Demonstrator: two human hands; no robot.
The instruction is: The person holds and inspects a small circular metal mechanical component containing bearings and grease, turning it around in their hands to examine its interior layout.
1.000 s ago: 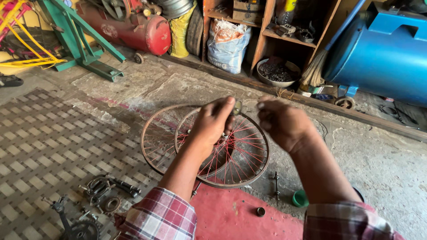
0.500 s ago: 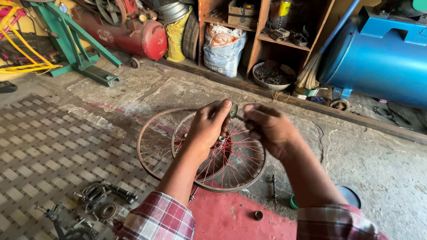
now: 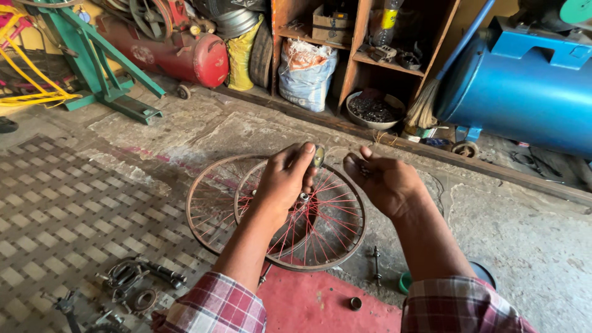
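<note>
On the workshop's concrete floor, your left hand pinches the red-spoked wheel's hub while your right hand, cupped loosely, holds small parts; tilt it and they could scatter.

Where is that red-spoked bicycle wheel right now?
In the head view, the red-spoked bicycle wheel stands at centre under the left hand, overlapping a second rusty wheel rim, above the red floor mat.

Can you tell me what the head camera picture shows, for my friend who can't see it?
A person's left hand holds up a bicycle wheel with red spokes, while the right hand cups small parts beside it. A second wheel lies behind on the workshop floor.
</note>
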